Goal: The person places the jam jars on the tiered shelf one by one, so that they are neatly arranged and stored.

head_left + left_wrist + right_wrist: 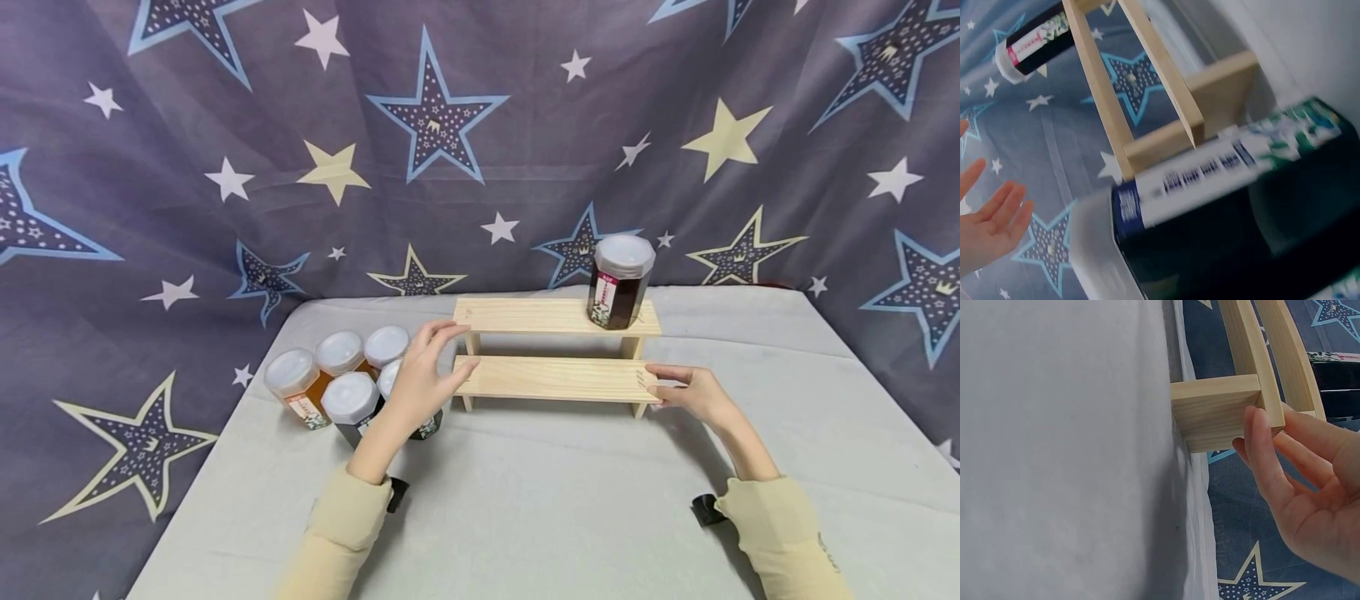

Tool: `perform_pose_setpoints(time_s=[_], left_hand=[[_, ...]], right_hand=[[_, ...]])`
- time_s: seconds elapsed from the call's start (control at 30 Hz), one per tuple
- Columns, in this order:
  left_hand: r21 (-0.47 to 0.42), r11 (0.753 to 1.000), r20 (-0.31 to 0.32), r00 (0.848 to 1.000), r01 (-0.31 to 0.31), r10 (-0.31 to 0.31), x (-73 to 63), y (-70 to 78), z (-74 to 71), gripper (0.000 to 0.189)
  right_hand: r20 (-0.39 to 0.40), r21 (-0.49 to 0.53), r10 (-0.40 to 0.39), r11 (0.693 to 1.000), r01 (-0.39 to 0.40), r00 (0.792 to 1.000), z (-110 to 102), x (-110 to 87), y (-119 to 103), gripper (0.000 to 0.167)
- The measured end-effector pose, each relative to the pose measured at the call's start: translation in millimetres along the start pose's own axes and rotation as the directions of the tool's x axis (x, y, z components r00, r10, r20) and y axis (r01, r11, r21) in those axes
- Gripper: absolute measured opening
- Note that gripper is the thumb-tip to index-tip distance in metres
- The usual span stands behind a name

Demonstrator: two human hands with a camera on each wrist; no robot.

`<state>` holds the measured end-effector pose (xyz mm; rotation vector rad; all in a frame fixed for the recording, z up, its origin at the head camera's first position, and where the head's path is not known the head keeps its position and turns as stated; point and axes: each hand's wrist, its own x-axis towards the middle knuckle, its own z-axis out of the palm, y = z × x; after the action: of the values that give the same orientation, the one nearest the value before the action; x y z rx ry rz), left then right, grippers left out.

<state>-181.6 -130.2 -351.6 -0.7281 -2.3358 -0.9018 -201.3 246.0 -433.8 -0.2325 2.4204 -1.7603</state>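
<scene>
A two-tier wooden rack [555, 377] stands on the table, with a dark jar [619, 287] upright on the right of its upper shelf. My right hand [696, 393] pinches the right end of the lower shelf; in the right wrist view its fingers [1263, 444] lie at that corner. At the rack's left end is my left hand [422, 379], its fingers spread and holding nothing. In the left wrist view this hand [991, 228] appears apart from the rack. A dark jar [1210, 231] with a white lid fills the foreground there.
Left of the rack, several lidded jars stand close together, amber ones [300, 387] and dark ones [352, 404], partly behind my left forearm. A pale cloth [570, 508] covers the table. A star-patterned curtain [465, 225] hangs behind it.
</scene>
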Motion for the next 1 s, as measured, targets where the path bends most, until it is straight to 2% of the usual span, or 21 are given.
perform_pose_setpoints(time_s=[0.27,0.47,0.7,1.0], left_hand=[[0.057,0.997,0.045,0.997,0.061,-0.064,-17.8,-11.6,-20.4,0.039],[0.079,0.995,0.037,0.997,0.06,-0.063,-28.0,-20.8,-30.7,0.039],[0.12,0.983,0.059,0.987,0.139,-0.147,-41.8,-29.0,-43.4,0.039],[0.195,0.972,0.033,0.989,0.132,-0.141,-51.4,-40.4,-58.4,0.038]], right_hand=[[0.009,0.003,0.004,1.0,-0.004,1.0,0.6,0.7,-1.0,0.044],[0.011,0.0,0.004,1.0,-0.004,1.0,-0.3,1.5,0.1,0.045],[0.007,-0.001,0.005,1.0,-0.005,1.0,0.0,1.6,1.5,0.045],[-0.002,0.0,0.008,1.0,-0.008,1.0,-0.7,1.2,2.6,0.045]])
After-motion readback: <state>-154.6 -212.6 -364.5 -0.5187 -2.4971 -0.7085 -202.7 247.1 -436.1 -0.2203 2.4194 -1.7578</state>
